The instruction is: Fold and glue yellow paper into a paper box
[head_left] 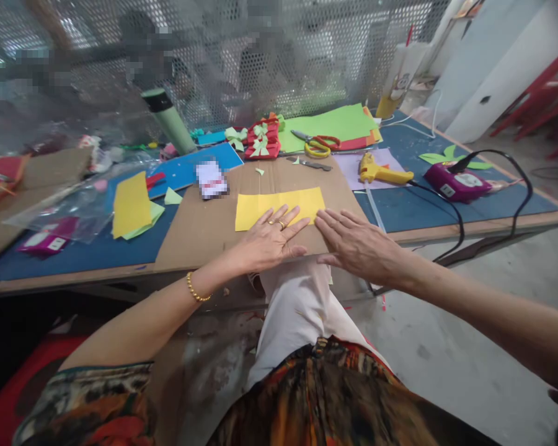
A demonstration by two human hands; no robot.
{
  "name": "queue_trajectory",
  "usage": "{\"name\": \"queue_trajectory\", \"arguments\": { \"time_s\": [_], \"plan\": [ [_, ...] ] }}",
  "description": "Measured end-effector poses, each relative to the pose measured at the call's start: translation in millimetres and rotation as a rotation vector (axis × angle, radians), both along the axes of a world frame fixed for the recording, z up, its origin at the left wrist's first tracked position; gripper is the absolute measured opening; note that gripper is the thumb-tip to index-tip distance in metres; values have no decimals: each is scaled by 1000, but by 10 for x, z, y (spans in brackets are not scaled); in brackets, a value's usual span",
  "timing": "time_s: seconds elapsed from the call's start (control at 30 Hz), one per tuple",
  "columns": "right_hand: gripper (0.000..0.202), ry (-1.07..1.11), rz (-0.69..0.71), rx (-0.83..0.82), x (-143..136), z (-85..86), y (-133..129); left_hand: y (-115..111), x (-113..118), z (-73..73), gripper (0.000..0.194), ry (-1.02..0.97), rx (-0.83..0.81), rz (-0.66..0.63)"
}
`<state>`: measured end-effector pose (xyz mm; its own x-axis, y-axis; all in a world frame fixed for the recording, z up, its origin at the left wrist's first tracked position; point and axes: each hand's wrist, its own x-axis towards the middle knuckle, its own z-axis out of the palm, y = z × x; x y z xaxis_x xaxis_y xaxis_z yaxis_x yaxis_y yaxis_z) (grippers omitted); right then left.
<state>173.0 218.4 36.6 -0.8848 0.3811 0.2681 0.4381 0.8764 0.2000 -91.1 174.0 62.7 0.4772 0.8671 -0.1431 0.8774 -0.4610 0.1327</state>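
Note:
A yellow sheet of paper point(279, 201) lies on brown cardboard point(199, 229) at the middle of the table. My left hand point(274, 238), with a ring on one finger, rests flat over its lower edge, fingers spread. At the sheet's right corner lies my right hand point(353, 241), stretched out flat with its fingertips on or beside the paper. Neither hand grips anything. Part of the sheet's near edge is hidden under my left fingers.
Behind the sheet are scissors point(318, 145), a craft knife point(311, 164) and red pieces with green bows point(263, 139). A yellow glue gun point(384, 173) lies to the right, its cord near a purple box point(458, 181). Leftward stand a green bottle point(172, 124) and folded yellow paper point(132, 204).

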Motion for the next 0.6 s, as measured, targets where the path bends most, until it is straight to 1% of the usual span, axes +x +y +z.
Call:
{"name": "queue_trajectory", "arguments": {
  "time_s": [0.07,0.1,0.13,0.2,0.23,0.3,0.37,0.43,0.5,0.57,0.6],
  "plan": [
    [77,28,-36,54,95,-44,-43,-7,-4,-4,92,-9,8,0],
    [74,35,-47,80,150,-29,-65,-9,-7,-7,92,-13,15,0],
    [70,33,-57,107,201,9,-89,-11,-9,-9,90,-16,24,-1],
    [60,3,-92,164,265,140,-137,-15,-9,-10,88,-16,33,-2],
    [56,-14,-118,193,266,219,-155,-17,-6,-10,88,-14,30,-3],
    [54,-11,-160,245,196,353,-167,-23,5,-7,89,-13,23,-5],
    [58,60,-144,264,48,396,-140,-31,17,-7,90,-22,31,-4],
    [59,112,-37,212,-108,324,-87,-41,21,-11,90,-39,48,5],
    [61,95,17,144,-183,187,-41,-47,11,-15,91,-47,55,9],
    [70,87,-14,144,-119,78,-35,-42,-16,-15,92,-44,48,-10],
    [70,81,-51,166,-39,56,-51,-34,-35,-13,91,-41,46,-25]
  ]
}}
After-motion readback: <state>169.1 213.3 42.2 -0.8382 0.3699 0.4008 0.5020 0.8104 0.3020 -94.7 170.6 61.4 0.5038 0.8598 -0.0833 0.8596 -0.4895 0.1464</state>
